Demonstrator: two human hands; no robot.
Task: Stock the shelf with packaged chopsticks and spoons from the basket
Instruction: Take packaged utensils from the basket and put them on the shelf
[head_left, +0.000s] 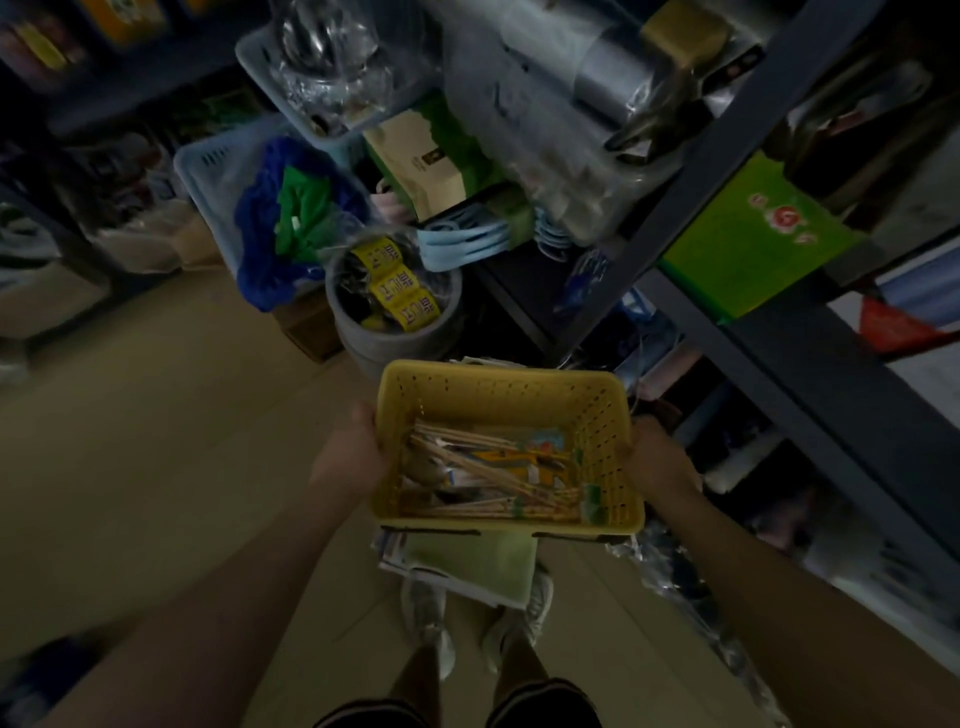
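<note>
Head view. The yellow basket (506, 400) is held level above the floor, in front of the dark metal shelf (727, 171). The left hand (347, 451) clasps the basket's left wall; the right hand (658, 457) clasps its right wall, both closed on the rim. Packaged chopsticks (485, 465) lie loose across the basket's bottom; spoons cannot be told apart in the blur. Beyond the basket stands a grey bucket (400, 338) with yellow-labelled packs, and beyond that a blue crate (208, 176).
</note>
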